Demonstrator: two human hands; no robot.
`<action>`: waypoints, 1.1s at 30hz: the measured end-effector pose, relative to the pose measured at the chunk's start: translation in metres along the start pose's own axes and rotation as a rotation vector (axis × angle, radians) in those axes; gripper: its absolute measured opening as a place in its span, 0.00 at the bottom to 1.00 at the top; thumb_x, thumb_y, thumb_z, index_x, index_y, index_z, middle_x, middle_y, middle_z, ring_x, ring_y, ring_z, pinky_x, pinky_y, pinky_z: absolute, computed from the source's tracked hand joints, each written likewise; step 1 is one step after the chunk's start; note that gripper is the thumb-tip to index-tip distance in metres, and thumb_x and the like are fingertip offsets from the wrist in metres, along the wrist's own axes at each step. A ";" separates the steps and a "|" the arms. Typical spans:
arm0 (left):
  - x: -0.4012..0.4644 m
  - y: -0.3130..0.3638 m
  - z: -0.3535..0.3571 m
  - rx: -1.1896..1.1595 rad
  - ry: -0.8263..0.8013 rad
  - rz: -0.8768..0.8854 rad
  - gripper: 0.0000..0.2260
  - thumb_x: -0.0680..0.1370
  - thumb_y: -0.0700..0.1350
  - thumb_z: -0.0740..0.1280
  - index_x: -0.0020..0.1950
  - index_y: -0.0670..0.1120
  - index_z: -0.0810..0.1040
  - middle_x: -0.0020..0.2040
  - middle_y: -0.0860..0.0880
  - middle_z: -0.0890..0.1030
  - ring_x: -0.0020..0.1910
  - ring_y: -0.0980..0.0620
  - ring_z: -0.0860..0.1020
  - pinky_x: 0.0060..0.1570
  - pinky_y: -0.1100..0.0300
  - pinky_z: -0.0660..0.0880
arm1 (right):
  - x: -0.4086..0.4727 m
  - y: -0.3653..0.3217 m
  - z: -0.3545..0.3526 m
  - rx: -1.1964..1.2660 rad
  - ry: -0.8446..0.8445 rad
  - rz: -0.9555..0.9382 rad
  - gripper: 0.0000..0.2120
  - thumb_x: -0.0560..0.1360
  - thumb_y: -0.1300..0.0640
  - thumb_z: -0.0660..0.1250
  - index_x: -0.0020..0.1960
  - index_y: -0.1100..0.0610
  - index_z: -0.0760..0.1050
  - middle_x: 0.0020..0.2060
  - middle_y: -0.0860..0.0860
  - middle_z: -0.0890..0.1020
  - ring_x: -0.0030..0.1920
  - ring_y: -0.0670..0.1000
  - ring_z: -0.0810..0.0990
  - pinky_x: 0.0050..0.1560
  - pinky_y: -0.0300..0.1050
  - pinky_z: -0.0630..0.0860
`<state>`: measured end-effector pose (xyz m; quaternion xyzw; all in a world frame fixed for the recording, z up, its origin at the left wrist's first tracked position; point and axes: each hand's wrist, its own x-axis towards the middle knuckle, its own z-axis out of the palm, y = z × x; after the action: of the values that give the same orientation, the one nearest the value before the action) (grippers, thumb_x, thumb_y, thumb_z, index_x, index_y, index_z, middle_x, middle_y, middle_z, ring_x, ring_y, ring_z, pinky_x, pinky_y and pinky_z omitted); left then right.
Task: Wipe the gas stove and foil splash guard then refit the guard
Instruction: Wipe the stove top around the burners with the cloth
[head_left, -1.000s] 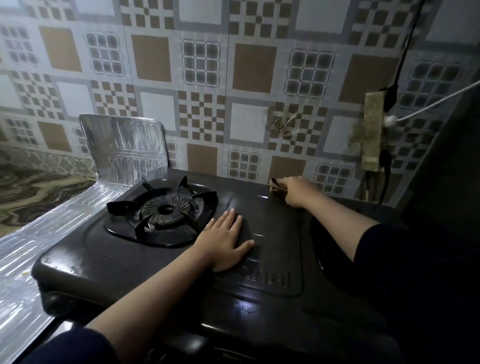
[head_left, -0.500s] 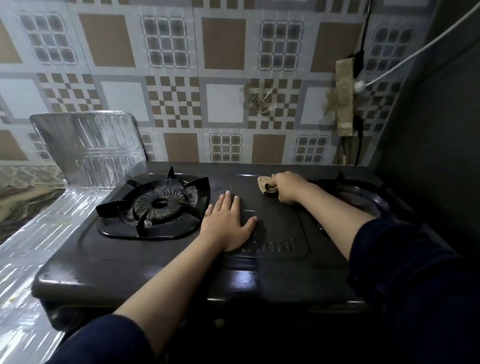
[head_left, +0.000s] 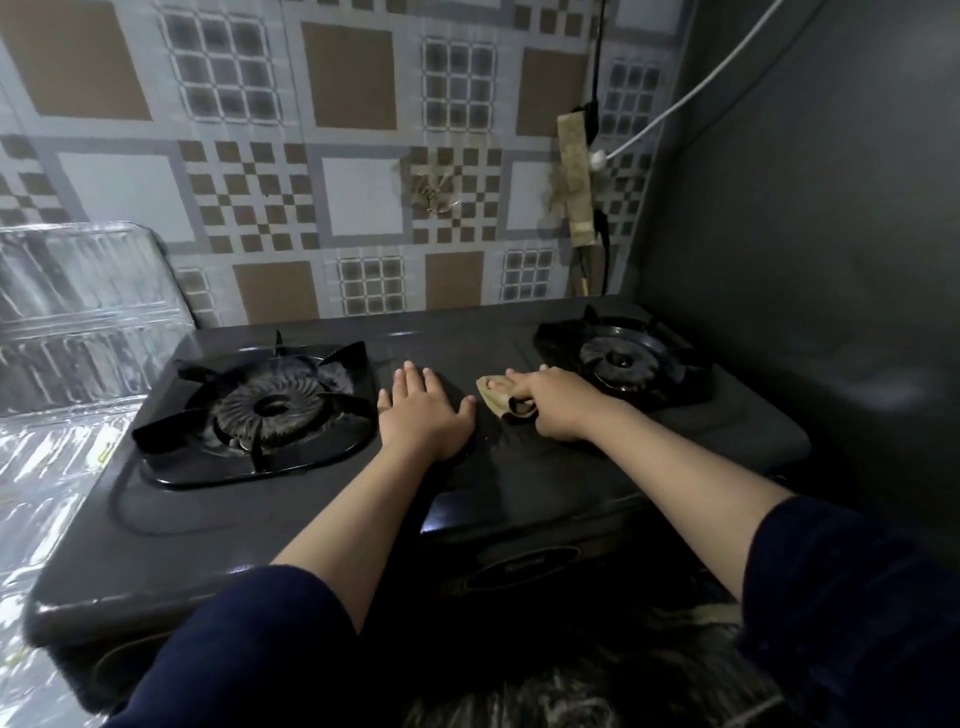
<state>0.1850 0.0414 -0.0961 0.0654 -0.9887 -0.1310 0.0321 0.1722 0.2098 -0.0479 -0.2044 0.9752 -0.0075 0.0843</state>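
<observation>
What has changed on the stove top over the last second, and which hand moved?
The right hand, holding the cloth, has slid it from the back edge of the stove forward to the middle panel, close beside the left hand. Nothing was picked up or released. The left hand still lies flat between the burners, and the foil splash guard still stands behind the stove's left corner.

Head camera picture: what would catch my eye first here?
Two bare forearms reach over a black gas stove. The left hand lies flat between the burners, and the right hand presses a small tan cloth beside it. A shiny foil splash guard stands at far left against the checkered wall tiles.
</observation>
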 end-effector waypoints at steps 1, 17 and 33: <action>0.000 -0.001 0.000 -0.001 -0.005 0.003 0.36 0.79 0.64 0.50 0.79 0.42 0.49 0.79 0.42 0.46 0.78 0.45 0.45 0.75 0.47 0.46 | -0.008 -0.003 0.001 0.008 0.003 0.001 0.36 0.72 0.71 0.56 0.76 0.46 0.58 0.77 0.46 0.56 0.76 0.61 0.54 0.75 0.52 0.58; 0.000 0.000 -0.001 -0.009 -0.040 0.033 0.37 0.79 0.63 0.50 0.79 0.40 0.48 0.79 0.40 0.45 0.78 0.43 0.44 0.75 0.45 0.44 | -0.071 -0.018 0.004 -0.042 -0.040 0.024 0.40 0.71 0.73 0.55 0.75 0.41 0.57 0.77 0.45 0.56 0.75 0.58 0.58 0.75 0.50 0.59; -0.001 0.000 0.000 -0.002 -0.030 0.035 0.36 0.79 0.63 0.49 0.79 0.41 0.49 0.79 0.40 0.45 0.78 0.44 0.44 0.75 0.45 0.44 | -0.110 0.006 -0.003 -0.035 -0.102 -0.058 0.33 0.63 0.63 0.56 0.65 0.41 0.71 0.62 0.49 0.79 0.60 0.54 0.77 0.58 0.48 0.76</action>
<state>0.1861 0.0418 -0.0956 0.0460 -0.9899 -0.1325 0.0197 0.2686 0.2592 -0.0274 -0.2343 0.9633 0.0175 0.1299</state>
